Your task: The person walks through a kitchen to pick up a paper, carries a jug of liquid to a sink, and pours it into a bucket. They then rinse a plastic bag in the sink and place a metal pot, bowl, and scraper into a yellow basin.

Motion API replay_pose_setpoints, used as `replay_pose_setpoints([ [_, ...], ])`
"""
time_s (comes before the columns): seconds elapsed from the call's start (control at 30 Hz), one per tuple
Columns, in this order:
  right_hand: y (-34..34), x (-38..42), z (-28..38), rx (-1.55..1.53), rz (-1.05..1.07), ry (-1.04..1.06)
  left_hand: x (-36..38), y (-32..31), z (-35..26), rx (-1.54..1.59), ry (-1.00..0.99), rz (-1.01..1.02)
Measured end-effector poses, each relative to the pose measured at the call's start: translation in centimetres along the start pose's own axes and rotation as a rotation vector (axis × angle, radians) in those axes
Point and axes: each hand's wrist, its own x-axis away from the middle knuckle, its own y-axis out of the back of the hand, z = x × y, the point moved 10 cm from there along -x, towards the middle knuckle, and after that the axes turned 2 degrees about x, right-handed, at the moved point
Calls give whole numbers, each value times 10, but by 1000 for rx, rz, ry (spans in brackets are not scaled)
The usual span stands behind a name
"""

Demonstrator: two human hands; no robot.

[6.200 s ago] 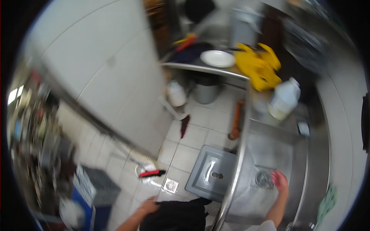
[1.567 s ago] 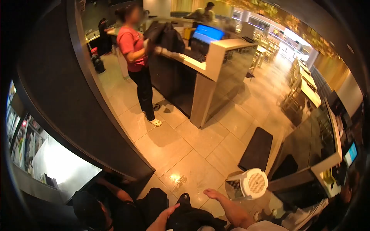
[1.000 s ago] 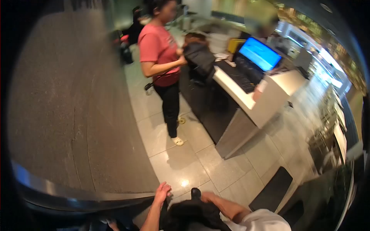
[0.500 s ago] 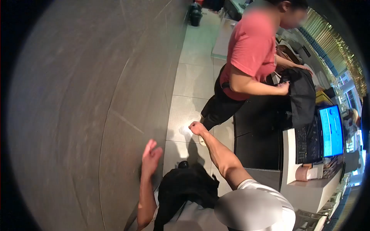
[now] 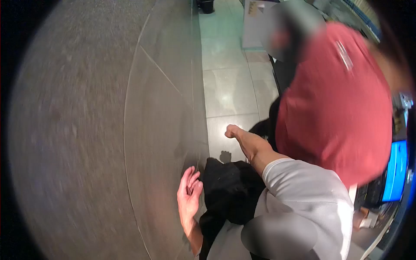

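Note:
My left hand (image 5: 189,195) is beside the grey wall (image 5: 164,143), palm partly turned up, with loosely bent fingers apart and nothing in them. Ahead of my body, over the tiled floor (image 5: 227,93), my right hand (image 5: 232,131) is curled into a fist, and no object shows in it. Between the two arms, dark cloth (image 5: 229,186) hangs at the front of my light shirt (image 5: 303,186). A person in a red shirt (image 5: 336,112) leans close on the right, just beyond my right forearm.
The wall runs along my whole left side. On the right, past the person, stand a lit monitor (image 5: 395,171) and a counter with small items. A white box-like cabinet (image 5: 255,30) and a black bin (image 5: 206,6) are farther along the aisle.
I have come forward along the aisle, so the person in red is nearer and now bends over, covering much of the counter. My left hand has opened somewhat; my right stays fisted.

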Motion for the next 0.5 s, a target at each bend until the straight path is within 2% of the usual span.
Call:
replay_pose_setpoints([
  [0.03,22,-21,-7,159,31,-11,-19,0,-7,21,-8,-16],
  [0.07,62,-5,-7,156,130,29,-36,-2,-17,25,-55,-14],
  [0.13,109,-53,-17,152,146,126,-84,-8,-41,46,-98,-47],
  [0.2,160,-131,-54,169,27,168,-138,-19,-53,161,-152,-1],
  [0.23,190,-170,-90,162,-86,113,-177,-29,-54,269,-184,52],
  [0.3,275,-169,-160,-83,-380,-101,-261,-47,-25,149,-40,-7],
  [0.33,320,-169,-194,-83,-424,-155,-312,-68,-33,83,-59,36],
  [0.43,406,-130,-237,-278,-581,-197,-411,-143,-115,-113,-114,128],
  [0.5,476,-74,-281,-877,-753,-218,-482,-197,-174,-180,-253,180],
])
